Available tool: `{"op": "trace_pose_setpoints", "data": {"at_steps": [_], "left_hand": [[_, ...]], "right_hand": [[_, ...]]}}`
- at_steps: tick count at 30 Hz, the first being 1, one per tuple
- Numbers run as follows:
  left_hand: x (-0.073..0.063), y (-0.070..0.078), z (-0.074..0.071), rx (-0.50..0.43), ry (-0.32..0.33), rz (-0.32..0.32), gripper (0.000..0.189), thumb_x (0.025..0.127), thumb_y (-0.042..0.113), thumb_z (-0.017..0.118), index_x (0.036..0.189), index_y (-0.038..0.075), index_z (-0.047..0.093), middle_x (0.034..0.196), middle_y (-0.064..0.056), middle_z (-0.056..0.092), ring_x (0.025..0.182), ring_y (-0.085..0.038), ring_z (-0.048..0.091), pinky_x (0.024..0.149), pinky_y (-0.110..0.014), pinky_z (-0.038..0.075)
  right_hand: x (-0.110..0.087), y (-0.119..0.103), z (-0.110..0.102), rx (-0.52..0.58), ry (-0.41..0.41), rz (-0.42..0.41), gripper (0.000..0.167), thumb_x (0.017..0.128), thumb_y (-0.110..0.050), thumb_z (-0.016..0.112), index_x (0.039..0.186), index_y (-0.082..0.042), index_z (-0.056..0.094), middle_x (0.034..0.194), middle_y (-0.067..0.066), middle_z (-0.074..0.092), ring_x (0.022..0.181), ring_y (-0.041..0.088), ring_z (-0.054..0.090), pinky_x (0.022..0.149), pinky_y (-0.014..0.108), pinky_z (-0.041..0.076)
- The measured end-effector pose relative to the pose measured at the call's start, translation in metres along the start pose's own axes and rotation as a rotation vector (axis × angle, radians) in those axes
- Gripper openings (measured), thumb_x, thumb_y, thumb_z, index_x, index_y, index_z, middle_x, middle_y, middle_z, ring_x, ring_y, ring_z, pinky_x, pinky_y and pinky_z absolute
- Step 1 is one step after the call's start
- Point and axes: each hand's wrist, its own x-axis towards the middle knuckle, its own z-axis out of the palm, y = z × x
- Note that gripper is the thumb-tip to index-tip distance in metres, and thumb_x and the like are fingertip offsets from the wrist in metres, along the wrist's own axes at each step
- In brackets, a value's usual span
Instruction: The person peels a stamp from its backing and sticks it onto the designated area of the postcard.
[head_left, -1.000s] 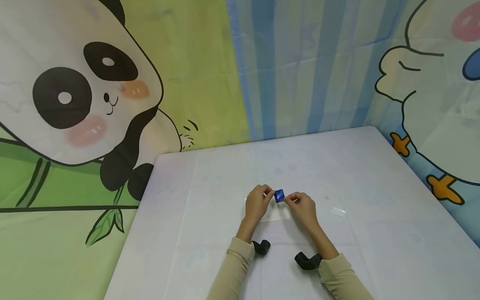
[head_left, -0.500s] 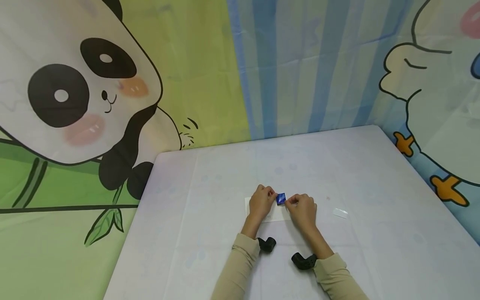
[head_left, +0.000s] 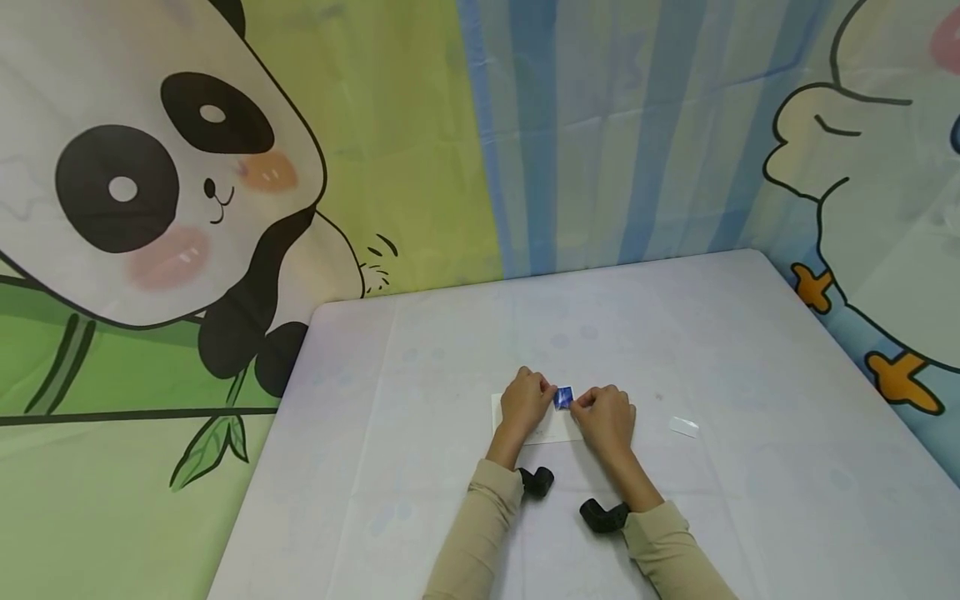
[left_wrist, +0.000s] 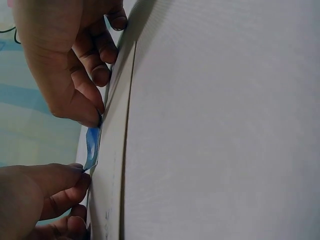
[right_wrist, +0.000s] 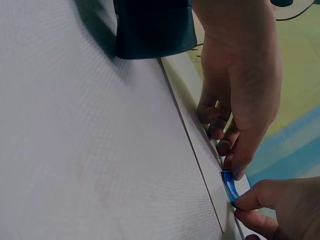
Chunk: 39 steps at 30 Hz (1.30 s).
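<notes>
A small, thin blue square sheet (head_left: pixel 563 398) with lighter markings lies between both hands in the head view. My left hand (head_left: pixel 525 404) pinches its left edge between thumb and finger. At its right lower corner, my right hand (head_left: pixel 606 417) pinches it. Beneath is a flat white card (head_left: pixel 553 428), partly covered by the left hand. In the left wrist view the blue sheet (left_wrist: pixel 92 145) bows slightly, close to the card (left_wrist: pixel 112 165). The right wrist view shows the same sheet (right_wrist: pixel 229 187) spanning the fingertips of both hands. Whether it touches the card, I cannot tell.
A small clear strip (head_left: pixel 684 427) lies on the white table (head_left: pixel 420 392) to the right. Black curved devices (head_left: pixel 603 517) sit at both wrists. Printed cloth walls (head_left: pixel 585 150) with a panda and a bird stand behind and beside the table.
The blue sheet has come down and turned from tilted to nearly square with the head view. Both hands moved slightly with it, keeping their pinch.
</notes>
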Motion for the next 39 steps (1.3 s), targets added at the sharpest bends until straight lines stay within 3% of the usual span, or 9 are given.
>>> {"op": "trace_pose_setpoints", "data": {"at_steps": [19,39], "left_hand": [[0.0046,0.0021,-0.0003,0.004,-0.032,-0.043,0.021,0.083,0.030,0.064,0.068,0.016,0.060,0.073,0.003,0.043,0.057,-0.010,0.044,0.049,-0.024,0.036],[0.0032,0.0033,-0.0033,-0.005,-0.024,-0.039,0.021,0.082,0.027,0.064,0.066,0.015,0.059,0.073,0.002,0.043,0.056,-0.011,0.044,0.049,-0.024,0.036]], "right_hand": [[0.0028,-0.0050,-0.0040,0.014,-0.029,0.036,0.014,0.068,-0.022,0.075,0.061,-0.012,0.069,0.072,0.007,0.060,0.074,0.031,0.053,0.066,0.043,0.033],[0.0085,-0.0036,-0.0048,0.001,-0.069,0.053,0.014,0.069,-0.021,0.074,0.058,-0.014,0.069,0.063,0.001,0.063,0.067,0.026,0.057,0.062,0.043,0.034]]}}
